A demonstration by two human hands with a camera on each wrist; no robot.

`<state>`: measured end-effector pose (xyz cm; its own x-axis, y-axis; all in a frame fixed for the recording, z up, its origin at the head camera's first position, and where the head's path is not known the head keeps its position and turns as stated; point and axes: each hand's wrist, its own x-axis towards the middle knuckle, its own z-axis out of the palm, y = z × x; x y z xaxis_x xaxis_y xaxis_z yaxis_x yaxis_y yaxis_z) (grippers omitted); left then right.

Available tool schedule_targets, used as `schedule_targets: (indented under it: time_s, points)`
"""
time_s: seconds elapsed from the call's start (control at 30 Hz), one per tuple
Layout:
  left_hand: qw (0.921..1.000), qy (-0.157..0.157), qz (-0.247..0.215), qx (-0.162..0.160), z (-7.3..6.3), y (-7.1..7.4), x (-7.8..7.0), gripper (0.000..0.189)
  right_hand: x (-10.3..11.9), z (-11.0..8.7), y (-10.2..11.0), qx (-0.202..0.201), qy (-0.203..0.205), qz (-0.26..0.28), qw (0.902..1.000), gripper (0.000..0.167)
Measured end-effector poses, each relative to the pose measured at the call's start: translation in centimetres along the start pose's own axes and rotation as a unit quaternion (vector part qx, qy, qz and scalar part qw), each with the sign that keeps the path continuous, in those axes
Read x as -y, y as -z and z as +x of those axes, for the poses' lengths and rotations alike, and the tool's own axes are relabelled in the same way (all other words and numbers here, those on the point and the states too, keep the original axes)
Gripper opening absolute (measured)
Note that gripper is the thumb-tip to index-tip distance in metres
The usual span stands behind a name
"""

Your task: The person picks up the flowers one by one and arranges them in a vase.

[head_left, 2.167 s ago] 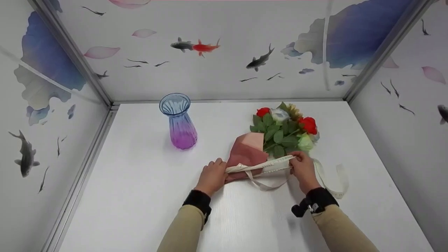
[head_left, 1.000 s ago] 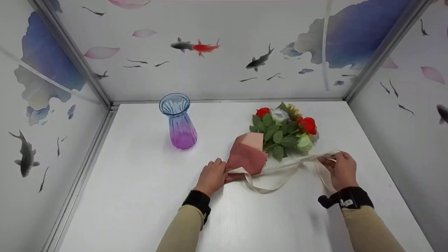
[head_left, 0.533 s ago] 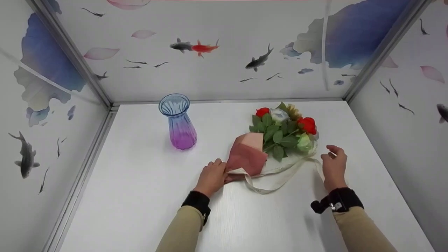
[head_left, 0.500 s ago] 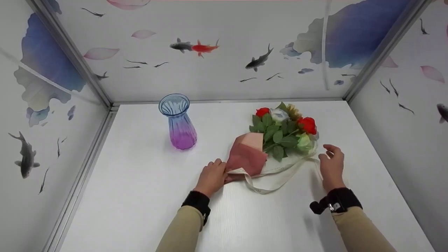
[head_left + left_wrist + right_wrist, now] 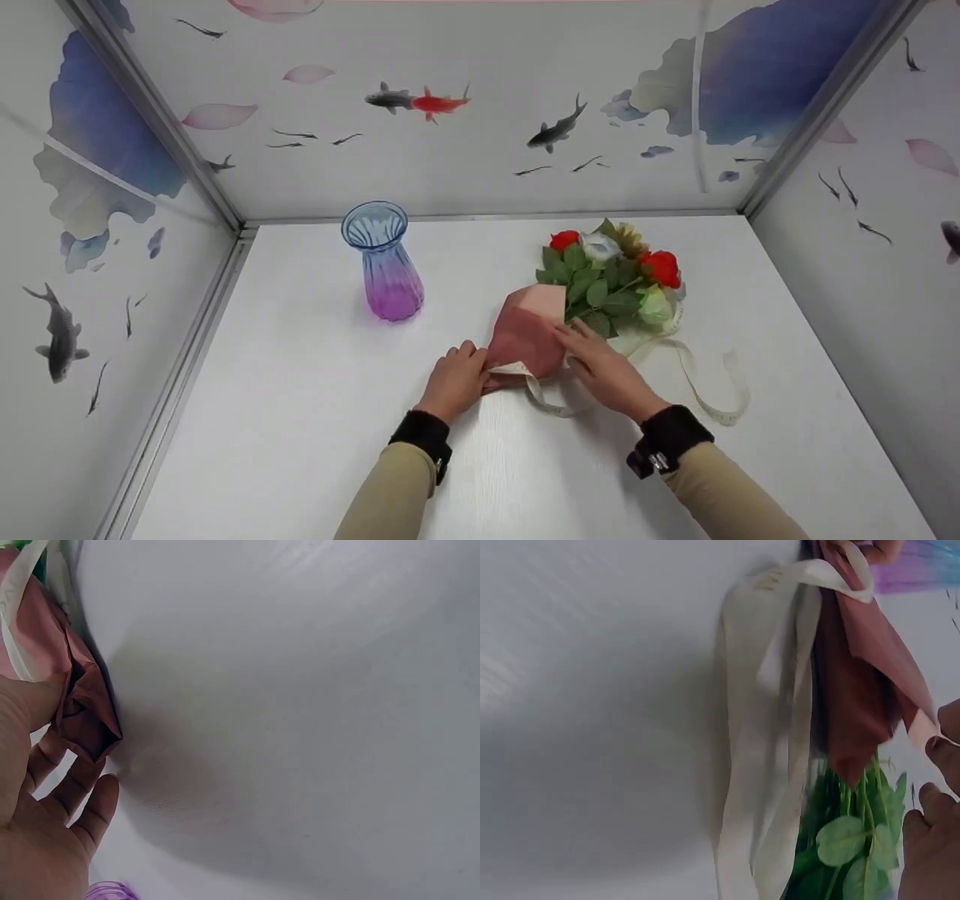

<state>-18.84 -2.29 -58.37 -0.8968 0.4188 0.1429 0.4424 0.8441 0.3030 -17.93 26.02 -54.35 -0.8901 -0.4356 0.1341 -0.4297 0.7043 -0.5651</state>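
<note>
1. Change: a second ago the right grip (image 5: 604,371) held the ribbon (image 5: 742,690) stretched out to the right; it has since let go and come back in. Its fingertips are now at the open edge of the paper (image 5: 529,337). Can't tell if they pinch that edge or only touch it.

2. Left grip (image 5: 454,382) hasn't moved: thumb and fingers pinch the narrow, folded end of the paper. Paper sits between the two grips, flat on the worktop (image 5: 510,480).

3. Ribbon is slack now. One end starts beside the left grip, a loop passes below the right grip, and the tail curls loosely to its right. No knot visible.

4. Flowers (image 5: 660,268) lie beyond the right grip, stems running into the paper; not shifted.

5. Vase (image 5: 394,277) stands upright, well beyond the left grip and to its left. Untouched.

6. My read: right-hand work has switched from ribbon to paper edge, left grip acting as the anchor. Ribbon looks laid out, not fastened.
</note>
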Motion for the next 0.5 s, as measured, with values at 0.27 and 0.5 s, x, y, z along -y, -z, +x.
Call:
schedule_targets:
  time_s: [0.27, 0.5]
  points:
    - [0.9999, -0.009, 0.003, -0.002, -0.1, 0.0, 0.1, 0.016, 1.4, 1.1, -3.0, -0.033, 0.155, -0.277, 0.9477, 0.05]
    - [0.9998, -0.013, 0.011, 0.006, -0.1, 0.2, 0.1, 0.016, 1.4, 1.5, -4.3, 0.001, 0.165, -0.335, 0.9277, 0.048]
